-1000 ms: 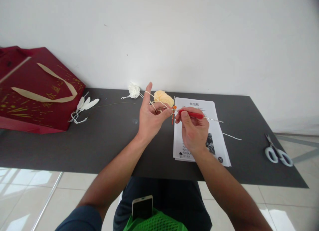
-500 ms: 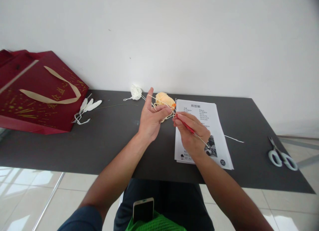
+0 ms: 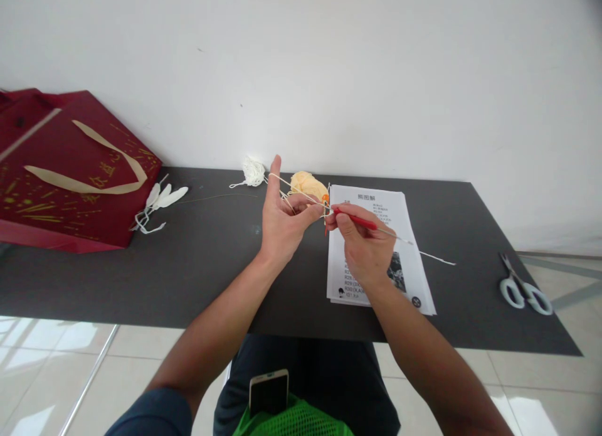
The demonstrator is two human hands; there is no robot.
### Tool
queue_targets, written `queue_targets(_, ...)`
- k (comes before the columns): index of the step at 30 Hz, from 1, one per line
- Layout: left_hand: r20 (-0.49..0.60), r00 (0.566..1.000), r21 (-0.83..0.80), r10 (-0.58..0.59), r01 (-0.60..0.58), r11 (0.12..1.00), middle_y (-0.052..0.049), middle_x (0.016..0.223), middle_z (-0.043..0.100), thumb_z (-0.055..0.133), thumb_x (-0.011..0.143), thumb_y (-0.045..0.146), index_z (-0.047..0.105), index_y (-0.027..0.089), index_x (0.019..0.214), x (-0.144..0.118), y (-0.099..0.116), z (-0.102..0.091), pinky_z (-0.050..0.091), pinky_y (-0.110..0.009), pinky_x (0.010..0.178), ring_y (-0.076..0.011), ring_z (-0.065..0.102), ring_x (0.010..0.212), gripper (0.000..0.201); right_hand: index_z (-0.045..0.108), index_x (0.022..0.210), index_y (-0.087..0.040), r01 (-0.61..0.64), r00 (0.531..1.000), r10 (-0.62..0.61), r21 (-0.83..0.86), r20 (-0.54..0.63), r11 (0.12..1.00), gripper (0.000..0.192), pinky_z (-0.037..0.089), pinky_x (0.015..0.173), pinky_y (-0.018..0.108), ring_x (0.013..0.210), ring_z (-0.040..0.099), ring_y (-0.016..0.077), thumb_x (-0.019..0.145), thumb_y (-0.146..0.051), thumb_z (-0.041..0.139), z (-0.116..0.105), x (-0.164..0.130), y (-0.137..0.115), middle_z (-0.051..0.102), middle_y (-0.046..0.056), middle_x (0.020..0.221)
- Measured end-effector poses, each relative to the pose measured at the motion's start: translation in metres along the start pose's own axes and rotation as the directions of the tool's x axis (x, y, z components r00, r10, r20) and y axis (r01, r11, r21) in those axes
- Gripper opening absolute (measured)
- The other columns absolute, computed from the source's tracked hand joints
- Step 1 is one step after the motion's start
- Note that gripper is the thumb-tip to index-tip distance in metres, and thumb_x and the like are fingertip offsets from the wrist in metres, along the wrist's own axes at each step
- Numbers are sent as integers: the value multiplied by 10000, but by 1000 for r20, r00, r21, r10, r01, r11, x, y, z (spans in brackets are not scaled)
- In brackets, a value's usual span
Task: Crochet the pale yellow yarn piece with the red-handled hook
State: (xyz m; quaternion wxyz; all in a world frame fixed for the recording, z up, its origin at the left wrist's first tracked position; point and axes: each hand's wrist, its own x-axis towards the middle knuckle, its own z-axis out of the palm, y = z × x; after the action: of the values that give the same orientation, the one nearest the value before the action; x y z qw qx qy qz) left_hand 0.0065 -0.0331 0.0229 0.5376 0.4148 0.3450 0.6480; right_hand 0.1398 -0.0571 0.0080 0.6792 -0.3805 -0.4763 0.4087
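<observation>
Cream yarn strand (image 3: 301, 196), looped over left hand (image 3: 282, 226); right hand (image 3: 364, 248) pinches red-handled metal crochet hook (image 3: 362, 221). Risk: loop slipping off if tension slackens.

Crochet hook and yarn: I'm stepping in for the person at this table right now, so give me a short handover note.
Left hand: raised, forefinger up, cream yarn strand looped over it, fingers pinching the small work by the orange marker.
Right hand: shut on the red-handled crochet hook, tip at the work.
On the table: peach yarn ball behind the hands, printed pattern sheet under the right hand, scissors far right.
Done: only a tiny piece shows.
Left: cannot tell how much.
</observation>
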Motion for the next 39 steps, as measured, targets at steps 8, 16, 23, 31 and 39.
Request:
queue_targets(8, 15, 972, -222, -234, 231, 947, 120, 644, 619, 869, 688, 140, 134, 319, 1642, -1, 10, 2, 418, -185, 573, -55, 567, 565, 1218, 817, 1029, -376, 236, 969, -211, -223, 130, 946, 290, 649, 996, 445, 1031, 777, 224, 815, -180, 807, -3, -11, 4, 812, 4, 1157)
queue_targets(16, 19, 981, -168, -193, 193, 967, 88, 702, 692, 867, 666, 139, 173, 259, 1637, 0, 4, 2, 488, -231, 692, -82, 637, 653, 1200, 783, 941, -288, -234, 972, 215, 283, 98, 930, 108, 636, 656, 239, 761, 735, 114, 851, -345, 795, -2, 7, 7, 812, -8, 978)
queue_targets(23, 13, 998, -27, -64, 64, 998, 59, 760, 701, 824, 679, 144, 227, 297, 1620, 0, -3, 0, 454, -259, 626, -102, 614, 635, 1125, 733, 923, -293, -217, 975, 189, 310, 116, 926, 82, 573, 637, 214, 709, 680, 84, 871, -336, 780, -4, 12, 2, 769, -33, 931)
queue_targets(31, 34, 997, -2, -66, 66, 998, 57, 781, 690, 813, 687, 156, 165, 318, 1631, 0, -4, -3, 449, -256, 604, -93, 590, 605, 1156, 706, 867, -283, -154, 987, 136, 305, 81, 940, 124, 531, 608, 228, 665, 621, 81, 827, -319, 816, -6, 15, -3, 727, -32, 912)
queue_targets(39, 64, 996, 22, -67, 65, 998, 55, 741, 674, 809, 677, 130, 132, 300, 1640, 2, -4, -4, 449, -250, 589, -106, 599, 613, 1190, 705, 863, -273, -53, 996, 34, 251, 79, 966, 137, 516, 593, 251, 657, 627, 95, 826, -334, 822, -10, 18, -4, 737, -16, 891)
